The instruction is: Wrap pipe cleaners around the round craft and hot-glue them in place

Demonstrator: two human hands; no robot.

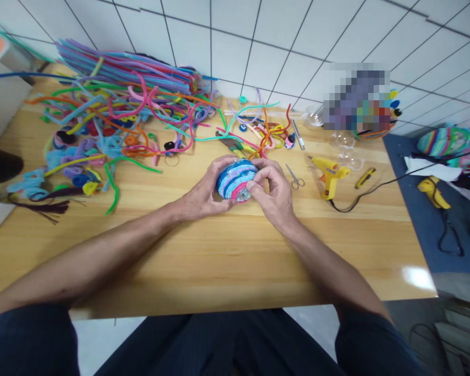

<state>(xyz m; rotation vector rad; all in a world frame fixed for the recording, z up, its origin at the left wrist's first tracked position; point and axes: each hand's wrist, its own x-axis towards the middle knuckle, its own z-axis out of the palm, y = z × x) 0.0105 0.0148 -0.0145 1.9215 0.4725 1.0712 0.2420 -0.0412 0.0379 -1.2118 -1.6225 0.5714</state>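
Note:
Between my hands, over the middle of the wooden table, is a ball wrapped in pipe cleaners, with bands of blue, light blue, lilac and pink. A small clear patch shows low on its near side. My left hand wraps round the left side of the ball, thumb below and fingers above. At the ball's right side, my right hand has thumb and index finger drawn together against the pink bands. Whether a loose end sits in that pinch is too small to tell. Just beyond the ball lie dark-bladed pliers, partly hidden.
Loose pipe cleaners heap across the left, with a bundle behind them. Right of my hands lie small scissors, a yellow glue gun with a trailing cord, and a yellow cutter. Clear domes stand behind, near the tiled wall.

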